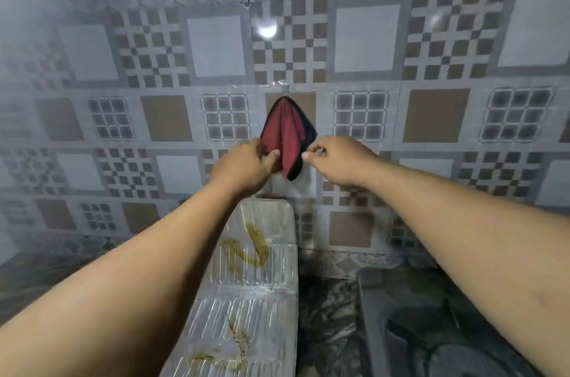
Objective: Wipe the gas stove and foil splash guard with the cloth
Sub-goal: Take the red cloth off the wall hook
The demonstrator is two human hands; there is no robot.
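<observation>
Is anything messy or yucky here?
Yes. The foil splash guard has yellowish-brown smears on its ribbed surface, near its top and lower down. Both hands are at the red cloth hanging on the tiled wall, so those stains are not yet wiped.

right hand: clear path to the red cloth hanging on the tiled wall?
Probably yes. The right hand is beside the red, dark-edged cloth, fingertips at its right edge, with nothing between them. The left hand already grips the cloth's lower left.
</observation>
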